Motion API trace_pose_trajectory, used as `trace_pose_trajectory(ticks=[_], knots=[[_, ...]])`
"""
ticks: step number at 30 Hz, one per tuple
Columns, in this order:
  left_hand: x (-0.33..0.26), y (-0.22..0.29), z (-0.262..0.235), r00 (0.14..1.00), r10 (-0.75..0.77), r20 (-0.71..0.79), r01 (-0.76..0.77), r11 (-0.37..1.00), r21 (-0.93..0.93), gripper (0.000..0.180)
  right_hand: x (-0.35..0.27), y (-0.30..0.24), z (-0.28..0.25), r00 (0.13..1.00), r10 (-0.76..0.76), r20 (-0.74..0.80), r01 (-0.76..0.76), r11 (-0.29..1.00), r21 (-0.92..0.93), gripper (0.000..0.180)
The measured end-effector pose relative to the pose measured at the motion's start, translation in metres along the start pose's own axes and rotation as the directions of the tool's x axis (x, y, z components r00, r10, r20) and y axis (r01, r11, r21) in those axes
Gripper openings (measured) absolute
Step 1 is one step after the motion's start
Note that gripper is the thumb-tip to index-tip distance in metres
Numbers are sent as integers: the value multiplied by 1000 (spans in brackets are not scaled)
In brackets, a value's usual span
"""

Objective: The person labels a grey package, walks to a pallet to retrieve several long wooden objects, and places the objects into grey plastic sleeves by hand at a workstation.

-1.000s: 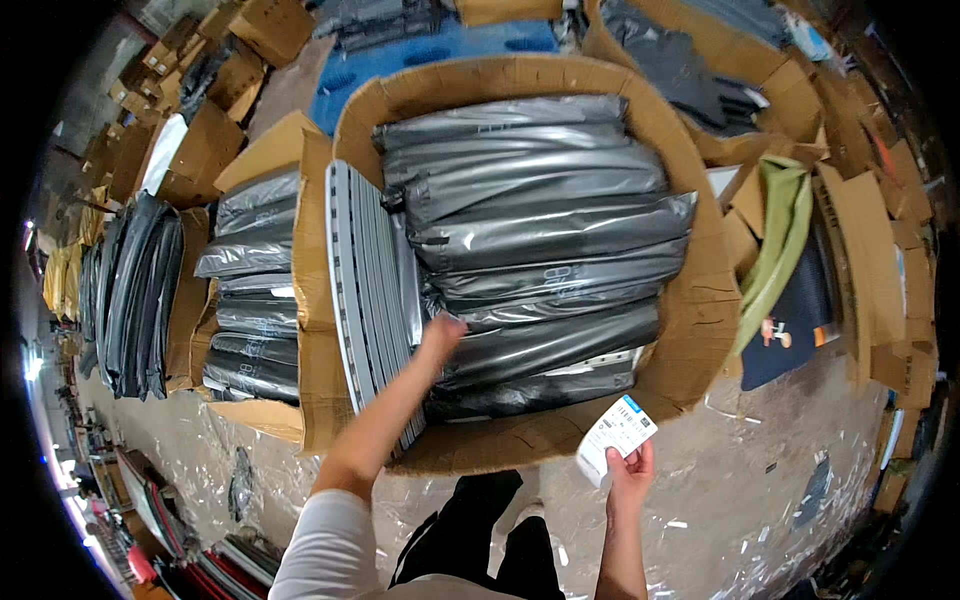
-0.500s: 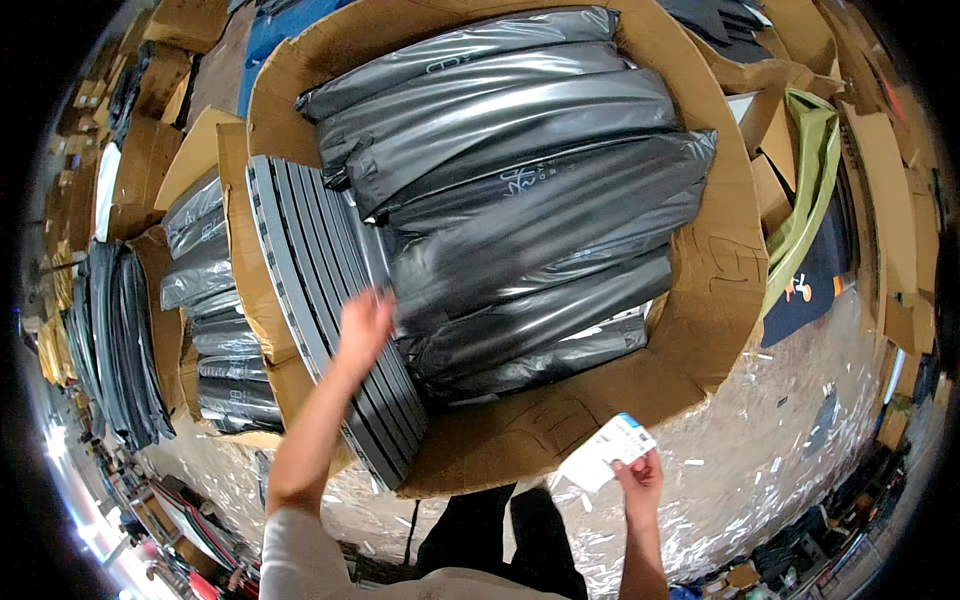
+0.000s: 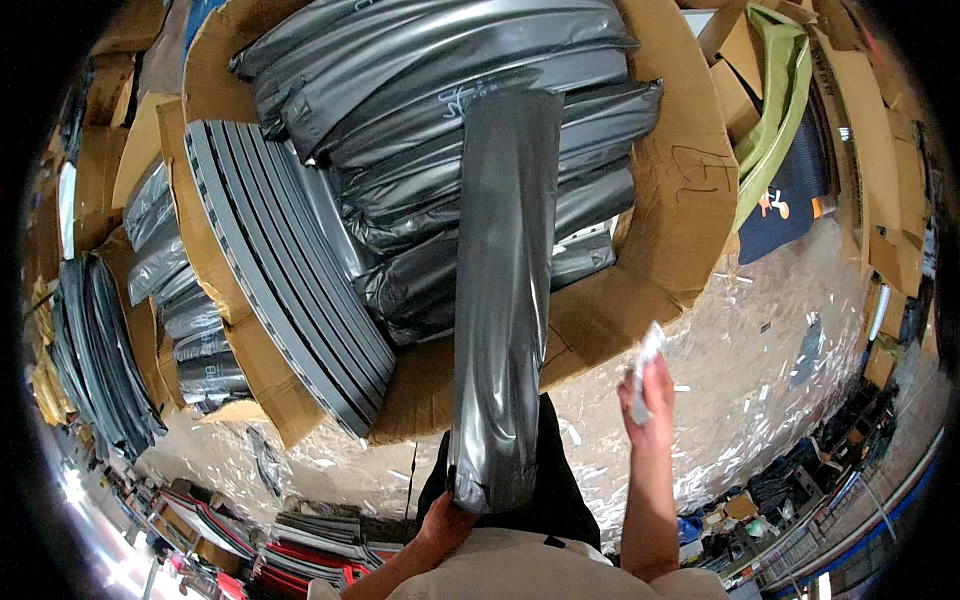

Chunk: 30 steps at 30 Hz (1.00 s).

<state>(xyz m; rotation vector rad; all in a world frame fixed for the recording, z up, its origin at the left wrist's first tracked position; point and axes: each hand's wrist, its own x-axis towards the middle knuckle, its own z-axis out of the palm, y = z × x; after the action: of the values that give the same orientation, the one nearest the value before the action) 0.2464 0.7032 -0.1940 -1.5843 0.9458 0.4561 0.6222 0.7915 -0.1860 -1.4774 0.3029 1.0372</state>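
My left hand (image 3: 446,522) grips the near end of a long, flat package in shiny black plastic (image 3: 505,290). The package stretches away from my waist, across the box's near wall and over the packages inside. Out to the right, my right hand (image 3: 652,402) is closed on a white label sheet (image 3: 647,362), now seen nearly edge-on. Before me stands a large open cardboard box (image 3: 690,210) holding several black plastic-wrapped packages (image 3: 400,130). Along its left side a stack of dark grey slatted panels (image 3: 290,270) stands on edge.
Left of the box is another carton with black-wrapped packages (image 3: 205,335), beside dark folded sheets (image 3: 105,350). An olive-green strip (image 3: 780,110) and a dark blue mat (image 3: 775,215) lie at the right. White scraps litter the floor (image 3: 770,370). Red and grey stacked sheets (image 3: 310,550) are behind me.
My left hand has come from inside the box back toward my waist, now holding a black-wrapped package. My right hand has risen slightly, and the label sheet has turned edge-on.
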Motion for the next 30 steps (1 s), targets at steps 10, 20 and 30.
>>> trace_pose_trajectory(ticks=[10, 20, 30], knots=[[16, -30, 0, 837, 501, 220, -503, 546, 670, 37, 9, 28, 111, 880, -230, 416, 419, -38, -907, 64], [9, -63, 31, 784, 533, 318, -540, 333, 773, 39, -85, 93, 78, 601, 128, 789, 797, -24, -603, 60], [27, -36, -3, 409, 402, 819, -77, -879, 470, 31, 80, 93, 115, 803, 488, 342, -437, 873, -218, 58]])
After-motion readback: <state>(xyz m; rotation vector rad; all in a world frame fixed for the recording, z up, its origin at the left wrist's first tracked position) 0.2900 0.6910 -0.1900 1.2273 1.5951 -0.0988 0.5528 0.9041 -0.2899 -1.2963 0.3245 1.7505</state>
